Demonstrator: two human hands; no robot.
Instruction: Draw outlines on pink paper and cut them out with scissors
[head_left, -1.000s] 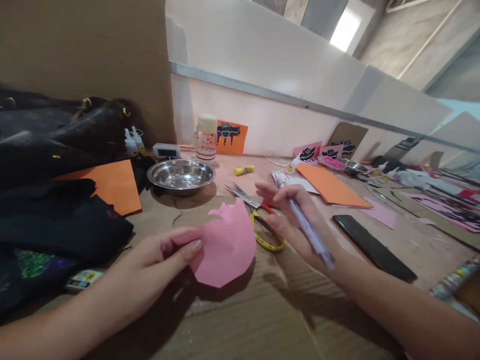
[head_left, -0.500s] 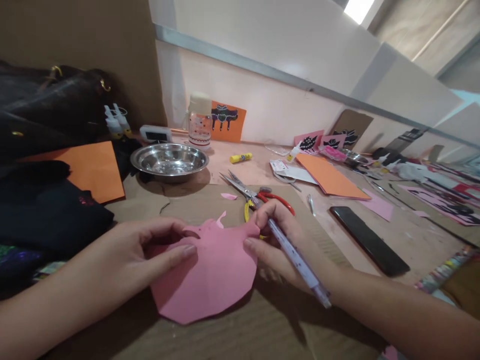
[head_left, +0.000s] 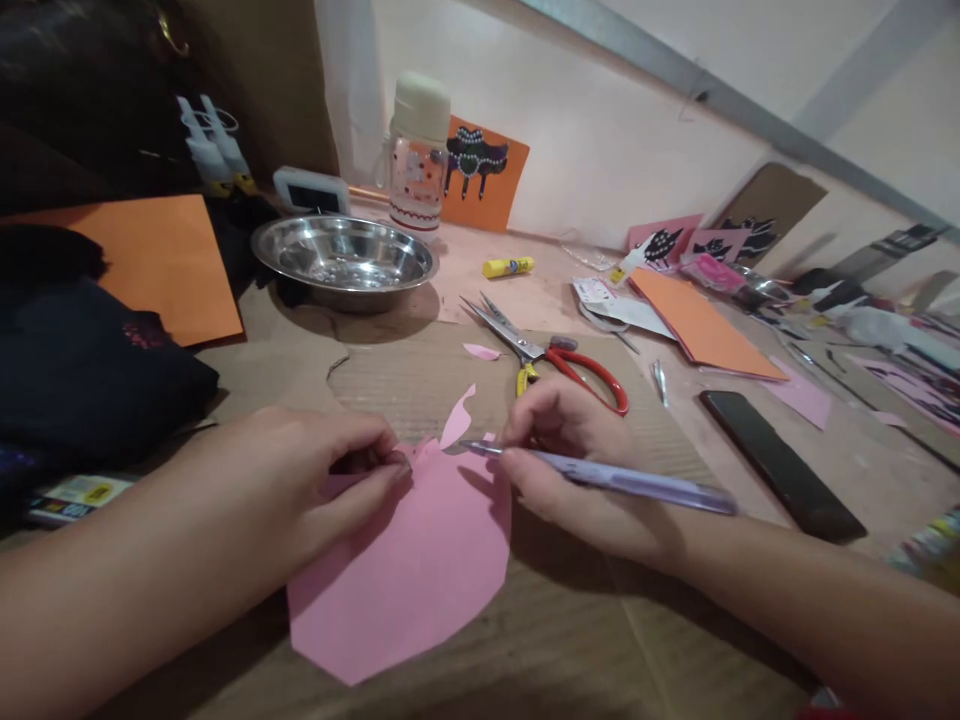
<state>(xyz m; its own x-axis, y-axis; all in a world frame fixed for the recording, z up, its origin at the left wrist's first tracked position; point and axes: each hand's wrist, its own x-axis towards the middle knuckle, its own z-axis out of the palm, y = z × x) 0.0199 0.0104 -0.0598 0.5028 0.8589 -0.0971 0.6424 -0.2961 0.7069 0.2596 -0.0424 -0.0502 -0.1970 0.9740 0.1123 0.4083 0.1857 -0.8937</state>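
Presently, left hand (head_left: 322, 480) pinches pink paper (head_left: 412, 580); right hand (head_left: 581, 450) grips pen (head_left: 637, 482), pointing leftward, tip near the paper's far edge.

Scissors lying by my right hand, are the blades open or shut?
Slightly open. The red-handled scissors lie just beyond your right hand, with a gap showing between the two blade tips.

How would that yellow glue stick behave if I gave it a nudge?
The yellow glue stick lies on its side and looks round, so a push across its length would probably make it roll. Its small, slim body suggests it is light, and its smooth-looking barrel might slip slightly.
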